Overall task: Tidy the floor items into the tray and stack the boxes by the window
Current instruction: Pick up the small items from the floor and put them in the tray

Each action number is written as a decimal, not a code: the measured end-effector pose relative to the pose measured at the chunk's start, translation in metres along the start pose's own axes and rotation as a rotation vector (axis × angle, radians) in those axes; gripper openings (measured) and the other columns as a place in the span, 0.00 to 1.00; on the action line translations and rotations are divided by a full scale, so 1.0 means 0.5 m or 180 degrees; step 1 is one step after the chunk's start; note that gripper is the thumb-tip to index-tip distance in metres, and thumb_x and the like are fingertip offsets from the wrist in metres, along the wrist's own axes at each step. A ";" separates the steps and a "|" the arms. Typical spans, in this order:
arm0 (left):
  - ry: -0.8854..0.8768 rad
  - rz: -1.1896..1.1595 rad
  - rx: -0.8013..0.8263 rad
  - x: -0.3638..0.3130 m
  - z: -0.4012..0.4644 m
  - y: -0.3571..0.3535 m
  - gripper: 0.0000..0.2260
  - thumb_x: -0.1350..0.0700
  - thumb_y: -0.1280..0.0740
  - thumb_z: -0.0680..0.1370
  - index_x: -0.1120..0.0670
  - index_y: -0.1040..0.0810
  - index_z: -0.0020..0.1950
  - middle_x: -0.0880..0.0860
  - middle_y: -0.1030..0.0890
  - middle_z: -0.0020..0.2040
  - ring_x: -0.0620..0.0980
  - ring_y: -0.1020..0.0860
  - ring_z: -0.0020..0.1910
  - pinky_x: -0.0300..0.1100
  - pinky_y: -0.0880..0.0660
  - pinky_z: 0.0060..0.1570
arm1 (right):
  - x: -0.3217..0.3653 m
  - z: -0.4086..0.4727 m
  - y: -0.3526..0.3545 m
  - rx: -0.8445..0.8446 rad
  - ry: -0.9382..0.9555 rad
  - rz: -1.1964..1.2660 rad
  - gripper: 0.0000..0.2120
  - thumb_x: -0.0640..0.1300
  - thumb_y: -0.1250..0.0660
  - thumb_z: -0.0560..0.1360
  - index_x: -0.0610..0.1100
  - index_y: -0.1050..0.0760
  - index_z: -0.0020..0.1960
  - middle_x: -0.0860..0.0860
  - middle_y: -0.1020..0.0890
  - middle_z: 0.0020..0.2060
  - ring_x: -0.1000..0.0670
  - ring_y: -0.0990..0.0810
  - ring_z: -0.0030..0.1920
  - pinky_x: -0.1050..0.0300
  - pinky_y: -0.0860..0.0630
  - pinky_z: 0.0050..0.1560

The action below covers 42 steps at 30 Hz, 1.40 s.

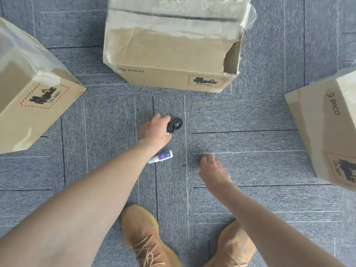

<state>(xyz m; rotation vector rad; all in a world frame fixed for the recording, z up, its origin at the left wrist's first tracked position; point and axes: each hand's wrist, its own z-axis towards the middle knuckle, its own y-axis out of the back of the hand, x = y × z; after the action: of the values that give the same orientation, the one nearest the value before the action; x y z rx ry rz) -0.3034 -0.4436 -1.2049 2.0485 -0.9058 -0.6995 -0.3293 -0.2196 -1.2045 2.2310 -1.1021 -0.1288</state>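
On your far left sits a tan cardboard box with a red-dashed shipping label point(32, 105), tilted on the grey carpet-tile floor point(240, 116). Your left hand point(154, 130) is down on the small coil of black cable point(175, 125), fingers curling round its near edge; whether they have closed enough to lift it cannot be told. Just below that wrist lies a small white bottle with a purple label point(162, 157), untouched. Ahead stands a torn tan cardboard box point(169, 51). Your right hand point(212, 167) hangs loosely curled and empty over bare carpet. A third tan cardboard box point(327, 132) sits far right. You are gathering floor items; no tray is in view, so next secure the coil, take the bottle, then find the tray.
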 end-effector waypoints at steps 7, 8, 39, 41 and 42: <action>0.0471 -0.0443 -0.0176 0.061 -0.057 0.022 0.14 0.54 0.27 0.73 0.52 0.26 0.56 0.50 0.19 0.43 0.49 0.22 0.36 0.39 0.32 0.28 | 0.031 0.013 0.046 0.0431 0.0024 0.1154 0.09 0.43 0.47 0.84 0.42 0.30 0.57 0.49 0.25 0.38 0.53 0.28 0.33 0.62 0.28 0.32; 0.0550 -0.0489 -0.0155 0.074 -0.073 0.023 0.13 0.55 0.28 0.73 0.52 0.26 0.56 0.50 0.19 0.42 0.49 0.23 0.36 0.38 0.35 0.26 | 0.042 0.015 0.051 0.0537 -0.0049 0.1283 0.10 0.44 0.47 0.84 0.41 0.29 0.56 0.49 0.25 0.37 0.53 0.28 0.33 0.63 0.28 0.32; 0.1706 -0.1703 0.0124 0.268 -0.390 -0.034 0.17 0.51 0.29 0.74 0.53 0.26 0.60 0.48 0.18 0.47 0.50 0.19 0.43 0.47 0.18 0.43 | 0.283 0.002 0.134 0.0268 0.1080 -0.1027 0.14 0.56 0.46 0.83 0.47 0.31 0.58 0.53 0.27 0.30 0.54 0.30 0.26 0.61 0.29 0.25; 0.1754 -0.1728 0.0113 0.266 -0.422 0.010 0.18 0.50 0.29 0.74 0.52 0.27 0.61 0.49 0.17 0.45 0.49 0.19 0.40 0.46 0.18 0.40 | 0.306 -0.040 0.164 0.0300 0.1136 -0.0842 0.10 0.55 0.46 0.83 0.50 0.33 0.54 0.53 0.28 0.30 0.54 0.31 0.25 0.61 0.32 0.22; 0.1776 -0.1762 0.0112 0.264 -0.441 0.035 0.19 0.50 0.29 0.74 0.53 0.27 0.62 0.49 0.17 0.44 0.49 0.19 0.38 0.46 0.18 0.38 | 0.320 -0.063 0.182 0.0329 0.1120 -0.0716 0.09 0.55 0.46 0.83 0.50 0.34 0.50 0.53 0.28 0.30 0.54 0.32 0.24 0.60 0.33 0.22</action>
<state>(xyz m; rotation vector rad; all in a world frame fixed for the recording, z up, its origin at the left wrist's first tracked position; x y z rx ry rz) -0.0726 -0.4609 -1.0913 2.3666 -0.0287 -0.3429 -0.2773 -0.3630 -1.0970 2.3488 -0.6821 0.2246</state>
